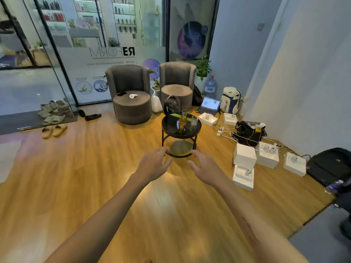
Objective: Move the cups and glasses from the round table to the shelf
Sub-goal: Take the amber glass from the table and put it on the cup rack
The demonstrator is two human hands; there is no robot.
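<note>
Glasses [184, 120] stand clustered on the round tabletop [171, 126], well beyond the left hand [154, 164] and right hand [206, 168], both released, empty. Risk: knocking neighbours while grasping one.

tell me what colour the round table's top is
Glossy black round table top, on a black frame, seen best in the head view.

A round black table [171, 128] on the wood floor [95, 177] carries three glasses [184, 113].
</note>
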